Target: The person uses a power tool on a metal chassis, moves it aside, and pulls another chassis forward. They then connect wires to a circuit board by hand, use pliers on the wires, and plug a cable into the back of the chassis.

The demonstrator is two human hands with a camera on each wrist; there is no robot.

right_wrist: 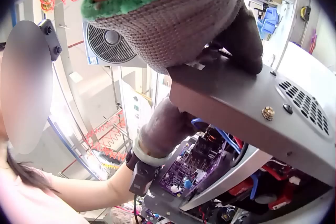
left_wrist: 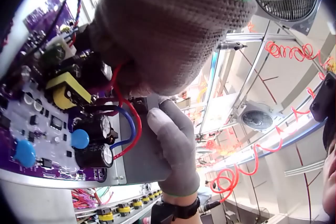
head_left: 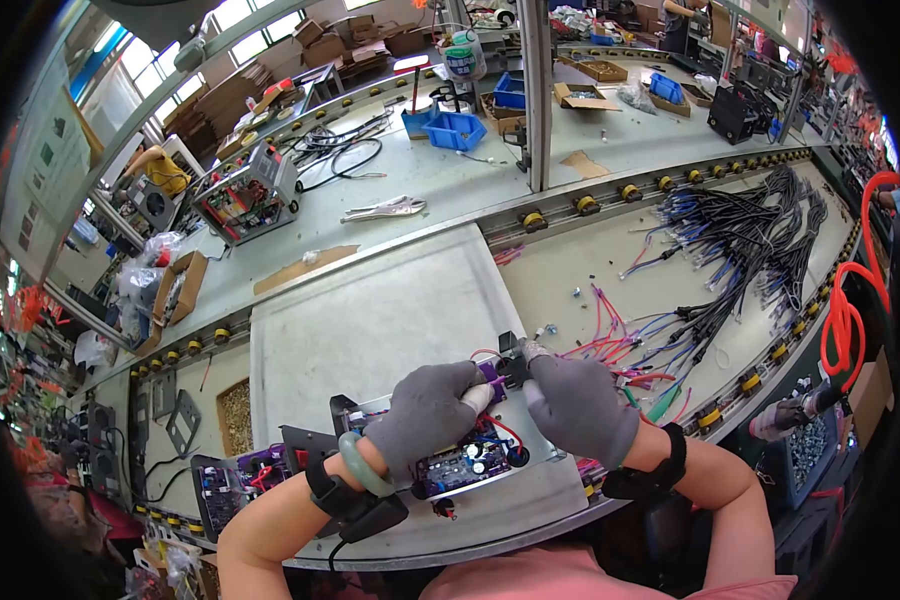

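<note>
My gloved left hand [head_left: 430, 410] bends over an opened electronic unit with a purple circuit board [head_left: 470, 462]. Its thumb and fingers pinch a purple wire end [head_left: 490, 375] beside a black part [head_left: 513, 362]. Across from it, my gloved right hand [head_left: 580, 405] grips the upper edge of the unit's grey metal end panel [right_wrist: 226, 95], fingertips close to that black part. The left wrist view shows the right thumb against the panel [left_wrist: 139, 155]. Red and blue wires [left_wrist: 128, 129] loop from the board toward the panel. The fingers hide most of the wire end.
A second unit with a purple board [head_left: 240, 485] stands at left. Red wires [head_left: 610, 345] and a heap of black cables [head_left: 740, 240] lie at right. Locking pliers [head_left: 384, 208] rest on the back bench. A red coiled hose [head_left: 845, 320] hangs at far right.
</note>
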